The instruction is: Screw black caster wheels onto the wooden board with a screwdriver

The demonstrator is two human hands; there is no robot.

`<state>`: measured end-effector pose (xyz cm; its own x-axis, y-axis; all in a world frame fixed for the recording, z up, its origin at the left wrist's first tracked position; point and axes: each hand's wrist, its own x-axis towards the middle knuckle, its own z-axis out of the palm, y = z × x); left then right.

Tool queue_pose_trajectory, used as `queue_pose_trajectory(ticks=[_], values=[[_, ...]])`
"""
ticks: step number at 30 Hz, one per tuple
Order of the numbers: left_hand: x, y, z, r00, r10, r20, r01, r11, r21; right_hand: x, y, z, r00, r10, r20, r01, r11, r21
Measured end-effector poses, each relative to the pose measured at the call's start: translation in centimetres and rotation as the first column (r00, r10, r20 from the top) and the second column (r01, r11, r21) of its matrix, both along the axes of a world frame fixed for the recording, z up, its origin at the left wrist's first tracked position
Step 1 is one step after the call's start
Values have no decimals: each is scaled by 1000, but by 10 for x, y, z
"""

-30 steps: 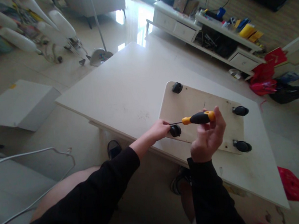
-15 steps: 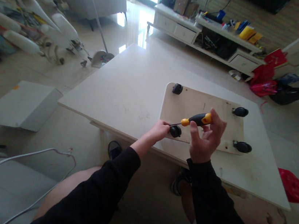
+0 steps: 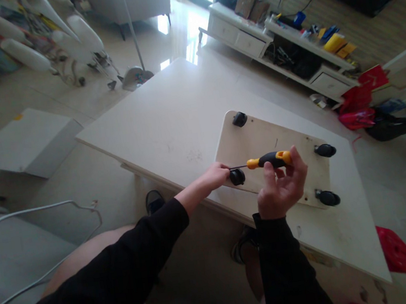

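A pale flat board (image 3: 257,137) lies on the table with black casters at its corners. My right hand (image 3: 282,189) holds a yellow-and-black screwdriver (image 3: 273,159) by its handle, thumb below and fingers around the butt end. The screwdriver lies nearly level, its thin shaft pointing left. At the shaft's tip, just above the near-left caster (image 3: 236,176), the fingers of my left hand (image 3: 215,175) are pinched together. What they pinch is hidden. Beyond stand the far-left caster (image 3: 239,118) and, toward the right end, two more casters, one of them the near-right caster (image 3: 329,198).
The white table (image 3: 169,121) reaches beyond the board on the left. A white box (image 3: 26,145) stands on the floor at left, near a grey cable (image 3: 45,206). A TV cabinet (image 3: 248,41) runs along the far wall; a red bag (image 3: 394,249) lies right of the table.
My right fingers have shifted and curled on the handle, which looks turned, with its butt end slightly further right. My left hand stays at the near-left caster.
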<state>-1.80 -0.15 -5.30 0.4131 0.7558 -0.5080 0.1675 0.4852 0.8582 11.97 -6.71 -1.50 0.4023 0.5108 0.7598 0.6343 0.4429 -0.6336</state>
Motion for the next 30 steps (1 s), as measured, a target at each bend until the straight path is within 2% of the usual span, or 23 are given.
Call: queue_pose_trajectory(ticks=[3, 5, 10, 16, 22, 27, 30], values=[[0, 0, -2, 1000, 11, 19, -11, 1000, -4, -3, 1, 1, 996, 85, -28, -83, 995, 52], [1, 0, -4, 999, 21, 37, -21, 1000, 0, -4, 1, 1, 992, 127, -26, -126, 991, 45], [0, 0, -5, 998, 23, 63, -23, 1000, 1, -3, -1, 0, 998, 66, -23, -65, 998, 5], [2, 0, -5, 999, 9, 40, -9, 1000, -2, -4, -1, 1, 998, 69, 8, -69, 997, 26], [1, 0, -3, 1000, 23, 14, -23, 1000, 3, 0, -1, -2, 999, 33, -7, -33, 999, -23], [2, 0, -2, 1000, 25, 3, -25, 999, -19, 0, -1, 1, 993, 118, 27, -118, 993, 13], [2, 0, -4, 999, 41, 22, -41, 999, -7, 1, -1, 3, 995, 55, 84, -54, 998, -20]])
